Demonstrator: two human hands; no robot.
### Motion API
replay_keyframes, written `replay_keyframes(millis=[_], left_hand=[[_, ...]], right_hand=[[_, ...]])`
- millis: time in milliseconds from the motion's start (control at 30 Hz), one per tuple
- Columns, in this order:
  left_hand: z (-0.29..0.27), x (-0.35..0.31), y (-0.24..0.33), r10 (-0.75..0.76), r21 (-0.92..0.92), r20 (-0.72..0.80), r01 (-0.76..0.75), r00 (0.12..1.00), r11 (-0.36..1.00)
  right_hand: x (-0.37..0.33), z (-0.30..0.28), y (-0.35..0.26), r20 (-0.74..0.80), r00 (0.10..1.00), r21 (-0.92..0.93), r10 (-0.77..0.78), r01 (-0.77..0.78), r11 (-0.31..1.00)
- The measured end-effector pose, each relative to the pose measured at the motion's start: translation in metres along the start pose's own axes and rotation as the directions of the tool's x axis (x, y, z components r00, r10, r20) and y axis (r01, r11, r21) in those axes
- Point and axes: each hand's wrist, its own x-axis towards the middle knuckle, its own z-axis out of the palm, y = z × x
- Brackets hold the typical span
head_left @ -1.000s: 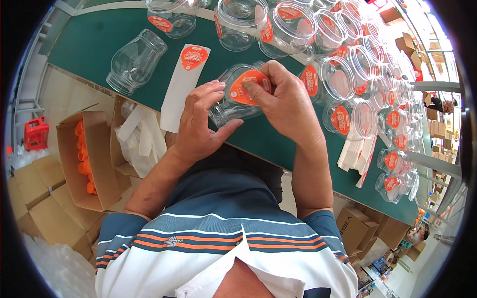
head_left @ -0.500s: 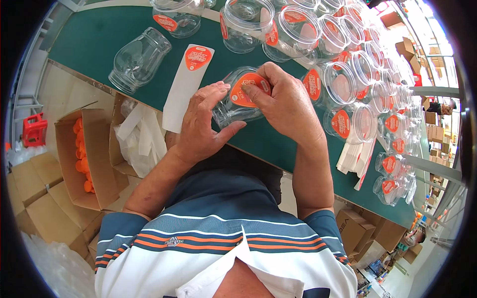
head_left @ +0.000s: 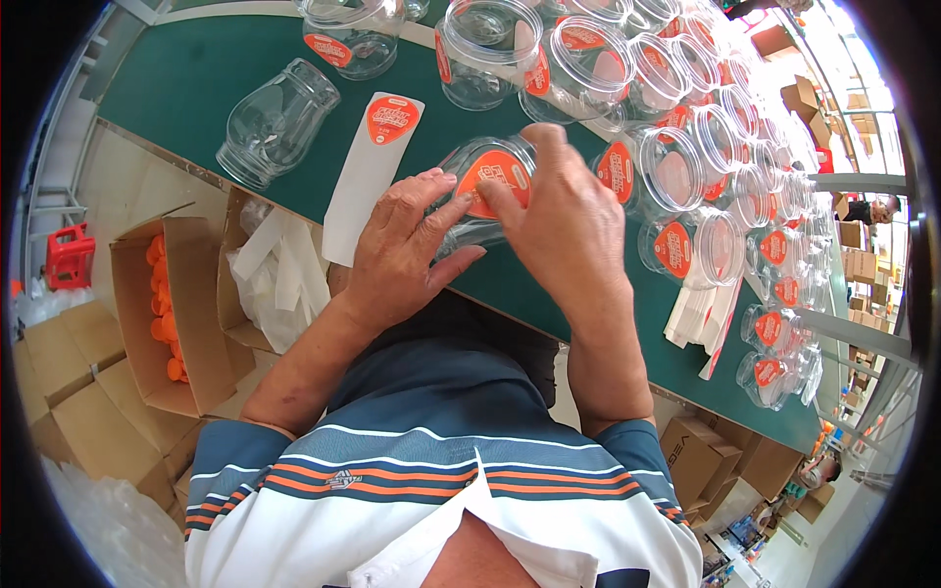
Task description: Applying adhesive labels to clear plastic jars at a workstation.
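Observation:
A clear plastic jar lies on its side near the table's front edge, an orange label facing up on its wall. My left hand is curved round its left side, with a fingertip on the label's edge and the thumb along the near side. From the right, my right hand grips the jar, its thumb pressing on the label and the fingers over the far right side. A white backing strip with one orange label lies left of the jar. Farther left, an unlabelled clear jar rests on its side.
Many labelled clear jars crowd the green table at the right and back. White strips lie at the right front. Below the table's left edge stand a carton of orange lids and a box of discarded strips.
My right hand's thumb and fingers have shifted across the label. A left fingertip has come onto the label's edge, and the jar has turned slightly.

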Motion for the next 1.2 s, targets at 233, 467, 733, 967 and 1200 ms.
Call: replay_keyframes(millis=[233, 467, 733, 967, 1200], left_hand=[[-0.013, 0.016, 0.017, 0.022, 0.151, 0.14, -0.043, 0.99, 0.988], [0.014, 0.04, 0.036, 0.108, 0.382, 0.337, -0.241, 0.935, 0.892], [0.025, 0.047, 0.034, 0.074, 0.503, 0.308, -0.229, 0.949, 0.833], [-0.007, 0.052, 0.01, -0.17, -0.167, 0.337, 0.236, 0.926, 0.957], [-0.016, 0.04, -0.012, -0.485, -0.373, 0.478, 0.669, 0.732, 0.643]], right_hand=[[-0.016, 0.011, 0.038, -0.119, 0.99, 0.177, 0.076, -0.054, 0.983], [-0.024, 0.027, 0.054, -0.03, 0.99, 0.495, 0.138, -0.105, 0.862], [-0.041, 0.046, 0.076, 0.099, 0.976, 0.709, 0.195, -0.206, 0.675], [-0.042, 0.025, 0.063, -0.136, 0.99, 0.713, 0.033, 0.075, 0.697], [-0.009, 0.014, 0.048, 0.029, 0.987, 0.759, 0.157, -0.124, 0.639]])
